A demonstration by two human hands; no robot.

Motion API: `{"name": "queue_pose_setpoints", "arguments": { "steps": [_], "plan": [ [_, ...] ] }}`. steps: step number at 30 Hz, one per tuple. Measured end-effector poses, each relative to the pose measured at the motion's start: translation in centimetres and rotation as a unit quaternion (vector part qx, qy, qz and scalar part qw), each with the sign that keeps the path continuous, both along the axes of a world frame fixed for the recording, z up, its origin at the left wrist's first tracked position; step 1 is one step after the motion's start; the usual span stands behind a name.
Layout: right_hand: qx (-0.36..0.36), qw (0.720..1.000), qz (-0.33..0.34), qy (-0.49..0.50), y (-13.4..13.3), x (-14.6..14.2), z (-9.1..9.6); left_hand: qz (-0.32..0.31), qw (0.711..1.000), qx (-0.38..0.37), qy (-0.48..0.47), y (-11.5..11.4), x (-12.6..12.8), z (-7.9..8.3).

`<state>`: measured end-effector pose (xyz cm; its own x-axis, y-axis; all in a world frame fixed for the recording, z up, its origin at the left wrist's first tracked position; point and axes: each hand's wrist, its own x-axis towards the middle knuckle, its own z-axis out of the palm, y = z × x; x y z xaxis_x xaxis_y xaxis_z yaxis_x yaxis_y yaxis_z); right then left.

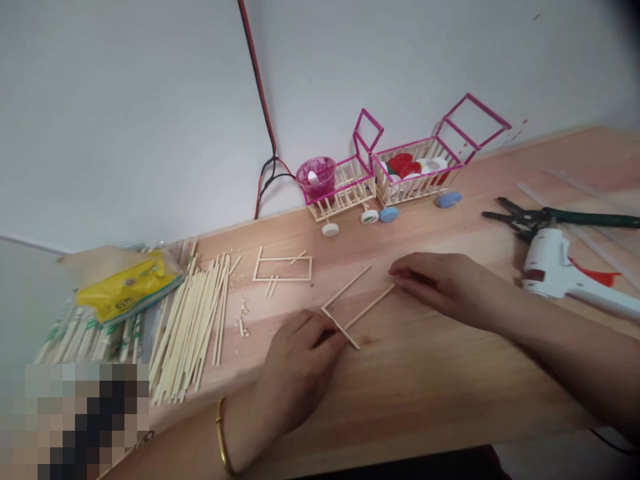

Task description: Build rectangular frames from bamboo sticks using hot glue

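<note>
My left hand [296, 370] rests on the wooden table [450, 373], fingers curled and pressing down on the short cross stick of a three-sided stick frame [350, 307]. My right hand [440, 283] lies flat with fingertips pinching the far end of one long stick of that frame. A finished rectangular stick frame [283, 267] lies just behind. A loose pile of bamboo sticks [193, 320] lies to the left.
Two pink-trimmed stick carts [400, 177] with bottle-cap wheels stand by the wall, one holding a pink cup [316, 177]. A white glue gun [555, 267] and green-handled pliers [550, 217] lie at right. A yellow packet [127, 287] sits on wrapped chopsticks at left.
</note>
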<state>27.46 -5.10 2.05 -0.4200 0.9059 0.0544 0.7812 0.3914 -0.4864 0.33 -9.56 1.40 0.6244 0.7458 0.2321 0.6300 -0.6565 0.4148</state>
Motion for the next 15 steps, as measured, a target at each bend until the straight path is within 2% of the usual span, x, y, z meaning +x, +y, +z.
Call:
{"name": "queue_pose_setpoints", "arguments": {
  "steps": [5,15],
  "plan": [
    [0.004,1.000,0.002,-0.002,0.01,-0.35,-0.05,-0.031,0.999,0.030,0.000,0.09,-0.03,0.11],
    [0.019,1.000,0.003,0.010,-0.07,-0.34,-0.27,-0.015,0.999,0.030,0.001,0.10,-0.01,-0.12]
  ]
}}
